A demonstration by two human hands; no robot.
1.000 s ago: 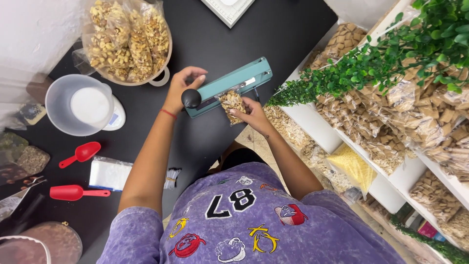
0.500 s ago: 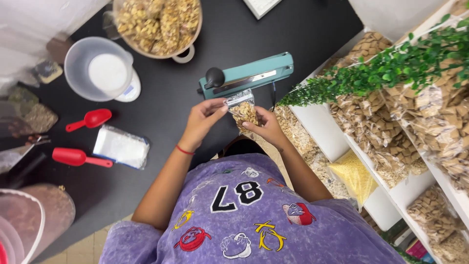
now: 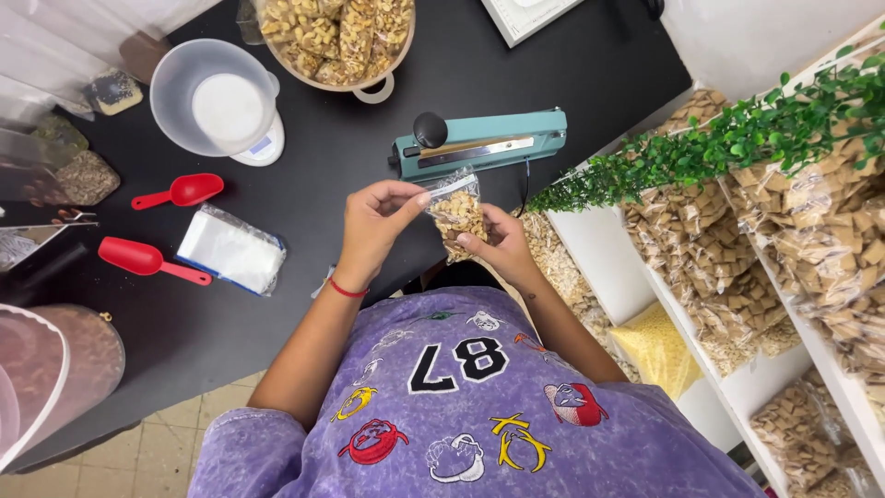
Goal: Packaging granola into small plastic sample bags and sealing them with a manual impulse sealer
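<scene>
now both hands, left (image 3: 373, 221) and right (image 3: 502, 247), closed around a small clear snack bag (image 3: 456, 214)

A small clear packet of nuts (image 3: 457, 218) is held over the black table's (image 3: 369, 129) edge; filled clear bags (image 3: 811, 231) line white shelves.

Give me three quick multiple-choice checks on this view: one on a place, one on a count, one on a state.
1. Where is the small snack bag?
A. between both hands
B. on the scale
C. in the bowl

2. How many red scoops lie on the black table?
A. one
B. two
C. four

3. What state is the green sealer in?
A. shut, nothing under its arm
C. clamped on a bag
B. lifted by a hand

Answers:
1 A, left hand and right hand pinch it.
2 B, scoops at and.
3 A, it sits alone.
</scene>
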